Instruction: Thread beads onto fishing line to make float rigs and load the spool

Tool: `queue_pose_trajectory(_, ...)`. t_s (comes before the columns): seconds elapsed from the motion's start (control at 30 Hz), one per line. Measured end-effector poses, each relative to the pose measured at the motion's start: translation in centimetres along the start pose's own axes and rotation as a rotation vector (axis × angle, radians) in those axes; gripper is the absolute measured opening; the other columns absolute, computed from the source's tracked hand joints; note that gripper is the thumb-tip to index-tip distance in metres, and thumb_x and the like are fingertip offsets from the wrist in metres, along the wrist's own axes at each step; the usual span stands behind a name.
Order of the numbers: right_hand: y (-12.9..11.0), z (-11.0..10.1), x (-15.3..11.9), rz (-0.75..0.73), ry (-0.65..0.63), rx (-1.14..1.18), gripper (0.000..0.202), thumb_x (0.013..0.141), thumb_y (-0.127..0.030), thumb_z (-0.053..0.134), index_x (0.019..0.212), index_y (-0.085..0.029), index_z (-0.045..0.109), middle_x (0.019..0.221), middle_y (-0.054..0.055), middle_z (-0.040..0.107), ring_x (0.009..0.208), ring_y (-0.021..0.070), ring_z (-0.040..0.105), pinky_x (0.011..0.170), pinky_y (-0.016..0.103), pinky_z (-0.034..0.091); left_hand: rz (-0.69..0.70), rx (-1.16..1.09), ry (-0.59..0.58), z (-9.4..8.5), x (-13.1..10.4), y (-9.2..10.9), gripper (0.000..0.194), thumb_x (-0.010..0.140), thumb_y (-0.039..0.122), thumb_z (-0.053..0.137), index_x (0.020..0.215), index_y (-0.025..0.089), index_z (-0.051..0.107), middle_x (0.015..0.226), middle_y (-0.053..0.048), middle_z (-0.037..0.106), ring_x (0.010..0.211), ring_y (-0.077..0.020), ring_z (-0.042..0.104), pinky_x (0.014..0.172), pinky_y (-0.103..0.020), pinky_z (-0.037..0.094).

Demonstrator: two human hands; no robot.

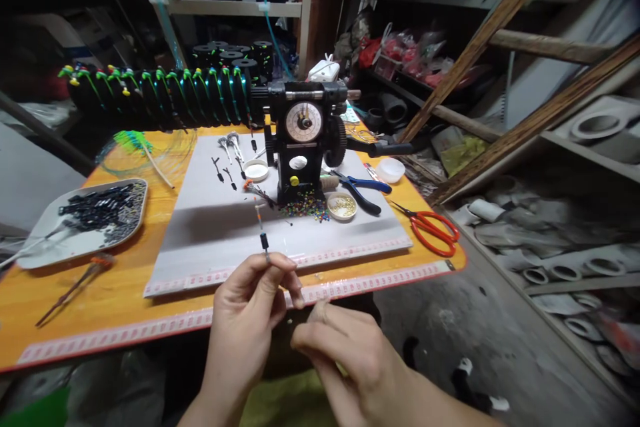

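Note:
My left hand (245,310) is above the table's front edge, thumb and forefinger pinched together. Out of the pinch stands a thin upright stem with a small black sleeve (265,241) and an orange-and-white upper part (259,215). To its right and slightly lower is my right hand (357,347), fingers curled and pressed together. Whatever lies between those fingers is hidden. Just beyond the left hand, a white board (210,230) bears small coloured beads (307,207) and a little dish of gold-coloured bits (343,207).
A black hand-cranked winder (303,121) with a dial holds black spools (165,103) on its shaft. Blue-handled pliers (365,187) and red scissors (434,230) lie right. A white tray (43,257) of black pieces sits left. A wooden ladder (485,33) leans at right.

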State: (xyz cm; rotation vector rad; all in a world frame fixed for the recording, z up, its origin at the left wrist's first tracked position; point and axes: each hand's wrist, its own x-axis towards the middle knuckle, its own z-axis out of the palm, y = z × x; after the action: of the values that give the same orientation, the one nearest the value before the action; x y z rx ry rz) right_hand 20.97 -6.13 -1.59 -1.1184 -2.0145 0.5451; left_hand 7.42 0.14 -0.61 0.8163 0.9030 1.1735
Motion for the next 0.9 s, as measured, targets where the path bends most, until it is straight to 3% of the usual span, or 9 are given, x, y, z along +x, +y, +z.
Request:
queue_pose_trajectory(0.23,0.2,0.2,-0.5,0.016,0.0,0.014,0.024,0.086,-0.004,0.042,0.093,-0.015,0.062,0.08,0.008,0.063,0.07,0.0154,0.055,0.064,0.025,0.049,-0.052,-0.028,-0.156,0.1,0.0,-0.1,0.016,0.084,0.036,0.071,0.083,0.021,0.067,0.06,0.003,0.064,0.04,-0.0077,0.06,0.034,-0.01,0.032)
queue_pose_trajectory(0.37,0.5,0.5,-0.6,0.081,0.036,0.126,0.022,0.088,-0.004,0.041,0.089,-0.017,0.06,0.08,0.005,0.063,0.071,0.0136,0.058,0.067,0.023,0.05,-0.071,-0.003,-0.143,0.3,-0.4,0.4,0.023,0.081,0.041,0.073,0.081,0.02,0.065,0.057,0.004,0.063,0.033,-0.0057,0.055,0.033,-0.01,0.033)
queue_pose_trajectory(0.5,1.1,-0.2,-1.4,0.112,-0.02,-0.038,0.023,0.087,-0.005,0.042,0.092,-0.016,0.062,0.08,0.006,0.064,0.073,0.0156,0.06,0.067,0.025,0.051,-0.185,0.045,-0.195,0.5,-0.5,0.3,0.027,0.081,0.044,0.073,0.082,0.019,0.063,0.053,0.004,0.061,0.033,-0.0051,0.051,0.034,-0.011,0.036)
queue_pose_trajectory(0.6,2.4,-3.4,-2.3,0.148,-0.055,-0.335,0.024,0.091,-0.006,0.043,0.091,-0.018,0.064,0.079,0.003,0.067,0.072,0.014,0.063,0.065,0.022,0.051,-0.211,0.008,-0.183,0.3,-0.4,0.1,0.027,0.081,0.044,0.073,0.081,0.019,0.063,0.055,0.004,0.061,0.034,-0.0042,0.05,0.035,-0.011,0.037)
queue_pose_trajectory(0.63,3.1,-5.1,-2.5,0.141,0.005,-0.495,0.022,0.093,-0.01,0.045,0.095,-0.02,0.065,0.081,0.002,0.069,0.072,0.0127,0.064,0.066,0.021,0.052,-0.217,-0.009,-0.171,0.2,-0.3,0.0,0.027,0.08,0.043,0.074,0.082,0.019,0.063,0.055,0.005,0.061,0.033,-0.0036,0.049,0.034,-0.01,0.036)
queue_pose_trajectory(0.7,5.2,-8.9,-3.1,0.21,0.134,-0.641,0.023,0.094,-0.014,0.047,0.11,-0.017,0.064,0.1,0.009,0.072,0.09,0.0181,0.067,0.08,0.03,0.054,-0.246,-0.031,-0.167,-0.1,-0.4,0.0,0.027,0.08,0.044,0.074,0.084,0.019,0.062,0.057,0.005,0.063,0.031,-0.0028,0.049,0.033,-0.01,0.035)
queue_pose_trajectory(0.77,7.9,-12.3,-3.5,0.31,0.232,-0.765,0.026,0.094,-0.021,0.051,0.115,-0.014,0.065,0.108,0.017,0.07,0.097,0.0273,0.066,0.084,0.044,0.052,-0.28,-0.052,-0.189,-0.3,-0.7,0.1,0.028,0.082,0.045,0.072,0.085,0.019,0.062,0.061,0.004,0.065,0.03,-0.0028,0.051,0.032,-0.009,0.035)
queue_pose_trajectory(0.83,10.5,-14.6,-3.8,0.384,0.246,-0.825,0.03,0.09,-0.028,0.057,0.113,-0.011,0.068,0.102,0.02,0.071,0.094,0.033,0.067,0.08,0.049,0.052,-0.309,-0.078,-0.214,-0.4,-1.1,0.0,0.027,0.085,0.045,0.068,0.084,0.019,0.062,0.067,0.003,0.067,0.03,-0.0027,0.053,0.031,-0.008,0.033)
queue_pose_trajectory(0.9,11.9,-15.5,-4.0,0.426,0.23,-0.835,0.031,0.088,-0.031,0.057,0.109,-0.012,0.07,0.095,0.017,0.073,0.085,0.0317,0.069,0.073,0.045,0.053,-0.326,-0.108,-0.217,-0.4,-1.6,0.0,0.026,0.087,0.044,0.067,0.083,0.018,0.062,0.074,0.002,0.07,0.029,-0.0024,0.055,0.03,-0.007,0.031)
